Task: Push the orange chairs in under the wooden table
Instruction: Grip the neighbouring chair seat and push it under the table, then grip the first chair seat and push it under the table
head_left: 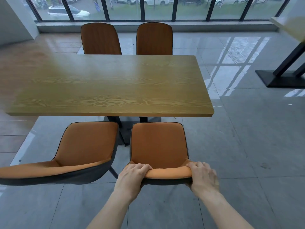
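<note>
Left hand [132, 176] and right hand [202, 176] both closed over the top edge of the near right orange chair [159, 146], one at each end of the backrest, fingers curled over the front, palms behind. Bare forearms reach in from the bottom of the frame. That chair faces the wooden table [107, 85]; its seat front sits just short of the table's near edge, not under it. Near left orange chair [79, 149] just beside it, angled slightly, also out from under the table, nobody touching it. Two far orange chairs, far left [100, 39] and far right [154, 39], are tucked against the far edge, only backrests showing. Black table base [118, 123] visible between the near chairs. Grey tiled floor [247, 138], glossy. Window wall [148, 9] behind, parked cars outside. Second table [292, 27] partly in frame at right.
</note>
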Available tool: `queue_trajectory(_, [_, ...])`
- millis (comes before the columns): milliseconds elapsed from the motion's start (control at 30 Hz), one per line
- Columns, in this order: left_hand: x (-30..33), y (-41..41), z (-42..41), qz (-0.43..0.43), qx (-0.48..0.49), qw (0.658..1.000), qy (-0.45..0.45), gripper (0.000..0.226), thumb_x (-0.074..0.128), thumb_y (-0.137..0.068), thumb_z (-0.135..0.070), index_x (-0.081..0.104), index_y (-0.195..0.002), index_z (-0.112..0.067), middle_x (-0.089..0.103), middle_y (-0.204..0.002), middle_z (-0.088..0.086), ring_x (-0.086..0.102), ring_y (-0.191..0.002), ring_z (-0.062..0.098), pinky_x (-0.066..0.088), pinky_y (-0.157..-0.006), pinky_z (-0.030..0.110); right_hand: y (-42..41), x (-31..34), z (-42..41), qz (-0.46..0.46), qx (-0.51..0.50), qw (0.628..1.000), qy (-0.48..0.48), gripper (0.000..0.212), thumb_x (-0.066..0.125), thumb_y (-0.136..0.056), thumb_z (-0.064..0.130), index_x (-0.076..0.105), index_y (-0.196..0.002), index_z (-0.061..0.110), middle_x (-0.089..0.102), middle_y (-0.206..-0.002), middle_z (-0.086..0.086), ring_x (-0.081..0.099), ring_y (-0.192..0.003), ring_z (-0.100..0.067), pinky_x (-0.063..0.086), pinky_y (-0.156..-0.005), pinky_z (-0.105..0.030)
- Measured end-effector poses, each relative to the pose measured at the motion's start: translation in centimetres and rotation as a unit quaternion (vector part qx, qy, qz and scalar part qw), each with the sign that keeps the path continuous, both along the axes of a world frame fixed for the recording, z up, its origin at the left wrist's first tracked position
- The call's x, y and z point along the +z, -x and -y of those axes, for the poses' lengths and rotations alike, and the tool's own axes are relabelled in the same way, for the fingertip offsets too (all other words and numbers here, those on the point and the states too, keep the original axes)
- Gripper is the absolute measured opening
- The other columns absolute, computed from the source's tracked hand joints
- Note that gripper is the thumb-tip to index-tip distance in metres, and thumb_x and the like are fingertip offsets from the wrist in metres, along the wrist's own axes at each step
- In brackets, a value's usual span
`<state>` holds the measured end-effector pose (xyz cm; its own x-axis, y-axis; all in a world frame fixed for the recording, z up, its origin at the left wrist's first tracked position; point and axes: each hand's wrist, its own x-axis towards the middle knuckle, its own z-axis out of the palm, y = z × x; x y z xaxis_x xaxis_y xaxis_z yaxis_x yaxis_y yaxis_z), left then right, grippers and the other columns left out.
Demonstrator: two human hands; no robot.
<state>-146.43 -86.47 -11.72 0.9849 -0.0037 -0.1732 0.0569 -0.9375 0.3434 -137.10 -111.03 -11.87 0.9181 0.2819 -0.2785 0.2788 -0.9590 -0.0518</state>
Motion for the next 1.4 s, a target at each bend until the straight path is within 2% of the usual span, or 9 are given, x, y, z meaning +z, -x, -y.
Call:
queue_trajectory(100, [0.7,0.0,0.2,-0.024,0.013,0.999,-0.019,0.052,0.064,-0.089,-0.030,0.039,-0.135,-0.037,0.055,-0.127,-0.010,0.047,-0.112,0.018,0.037,-0.099,0.032,0.3,1.3,-0.3,-0.037,0.001,0.999,0.021,0.078,0.070,-0.070,0.072,0.045,-0.135,0.036,0.056,-0.130,0.002,0.045,-0.123,-0.024,0.033,-0.108,-0.049])
queue_trajectory(200, [2.1,0.4,-0.2,-0.058,0.023,0.998,-0.006,0.066,0.065,-0.087,-0.041,0.030,-0.143,-0.038,0.048,-0.138,-0.011,0.042,-0.125,0.018,0.029,-0.111,0.037,1.2,2.8,-1.1,-0.080,0.023,0.996,0.013,0.106,0.048,-0.061,0.095,0.031,-0.148,0.038,0.043,-0.149,-0.001,0.028,-0.143,-0.028,0.013,-0.118,-0.058])
queue_trajectory(300, [4.0,1.6,-1.8,-0.047,0.024,0.999,0.009,0.066,0.055,-0.087,-0.059,0.027,-0.143,-0.042,0.045,-0.141,-0.014,0.037,-0.131,0.014,0.020,-0.117,0.039,2.2,4.3,-2.9,-0.110,0.024,0.994,-0.016,0.115,0.022,-0.057,0.104,0.025,-0.152,0.038,0.033,-0.158,-0.003,0.019,-0.148,-0.029,0.007,-0.119,-0.060])
queue_trajectory(367, [5.6,2.3,-3.7,-0.037,0.045,0.998,0.008,0.065,0.050,-0.088,-0.064,0.027,-0.144,-0.041,0.044,-0.144,-0.014,0.035,-0.134,0.013,0.017,-0.118,0.040,2.6,5.5,-4.8,-0.095,0.032,0.995,-0.026,0.114,0.016,-0.059,0.103,0.026,-0.152,0.037,0.035,-0.158,-0.002,0.021,-0.148,-0.028,0.009,-0.119,-0.060])
queue_trajectory(567, [10.2,5.4,-11.5,-0.022,0.097,0.995,0.004,0.067,0.046,-0.087,-0.068,0.026,-0.145,-0.039,0.038,-0.150,-0.011,0.032,-0.138,0.015,0.017,-0.117,0.042,4.3,10.1,-13.3,-0.093,0.065,0.991,-0.066,0.099,0.035,-0.072,0.093,0.025,-0.153,0.036,0.032,-0.160,-0.003,0.023,-0.147,-0.028,0.016,-0.120,-0.055])
queue_trajectory(700, [12.5,9.1,-18.3,0.015,0.132,0.991,0.004,0.067,0.044,-0.087,-0.070,0.026,-0.144,-0.041,0.037,-0.151,-0.012,0.033,-0.137,0.015,0.018,-0.117,0.041,6.5,12.5,-20.7,-0.085,0.105,0.988,-0.076,0.096,0.037,-0.076,0.089,0.020,-0.154,0.035,0.024,-0.163,-0.006,0.016,-0.150,-0.029,0.013,-0.120,-0.055])
queue_trajectory(900, [15.7,15.9,-31.3,0.046,0.197,0.979,-0.017,0.073,0.048,-0.082,-0.073,0.023,-0.145,-0.043,0.037,-0.151,-0.011,0.035,-0.136,0.018,0.029,-0.111,0.043,12.3,15.8,-35.2,-0.057,0.148,0.985,-0.071,0.094,0.038,-0.078,0.088,0.016,-0.154,0.038,0.019,-0.164,-0.005,0.011,-0.151,-0.029,0.009,-0.121,-0.057])
queue_trajectory(1167, [18.0,25.7,-49.1,0.073,0.252,0.964,-0.040,0.076,0.050,-0.081,-0.073,0.027,-0.146,-0.039,0.036,-0.152,-0.009,0.034,-0.137,0.019,0.024,-0.115,0.043,20.2,18.3,-54.0,-0.067,0.223,0.970,-0.077,0.099,0.035,-0.074,0.091,0.013,-0.154,0.038,0.014,-0.166,-0.001,0.007,-0.151,-0.027,0.007,-0.122,-0.055])
queue_trajectory(1400, [17.0,29.6,-61.4,0.067,0.299,0.952,-0.018,0.077,0.045,-0.082,-0.074,0.023,-0.147,-0.039,0.030,-0.155,-0.011,0.027,-0.141,0.017,0.014,-0.119,0.042,21.7,17.2,-68.7,-0.071,0.272,0.956,-0.085,0.097,0.038,-0.075,0.090,0.016,-0.153,0.038,0.016,-0.165,-0.003,0.008,-0.151,-0.027,0.005,-0.120,-0.053])
